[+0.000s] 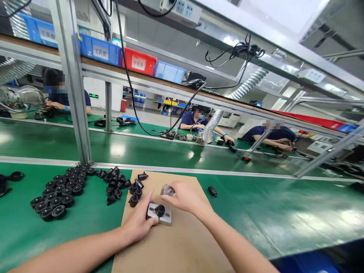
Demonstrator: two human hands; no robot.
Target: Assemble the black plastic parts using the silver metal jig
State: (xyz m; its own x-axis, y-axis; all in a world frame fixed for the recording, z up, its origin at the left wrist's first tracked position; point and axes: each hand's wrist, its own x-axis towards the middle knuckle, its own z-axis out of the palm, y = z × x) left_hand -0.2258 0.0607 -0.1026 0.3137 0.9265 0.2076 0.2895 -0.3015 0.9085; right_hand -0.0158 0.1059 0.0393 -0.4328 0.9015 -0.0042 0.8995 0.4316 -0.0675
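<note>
My left hand (140,220) is closed on the left end of a pale metal block (167,218), thumb at its near edge. The block lies on a brown board (182,242) and has slots in its top. A small black plastic part (160,210) with a side spout stands in the middle of the block. Just above and to the right, my right hand (182,195) grips a clear, greyish block-shaped piece (167,190) between thumb and fingers. That piece is apart from the black part. Several black spouted parts (133,200) stand on the board beyond my left hand.
Rows of round black caps (58,211) and a heap of small black parts (115,182) lie on the green table (93,223) at left. One black part (212,191) lies right of the board. A metal post (74,91) rises behind. Co-workers sit beyond the conveyor (148,151).
</note>
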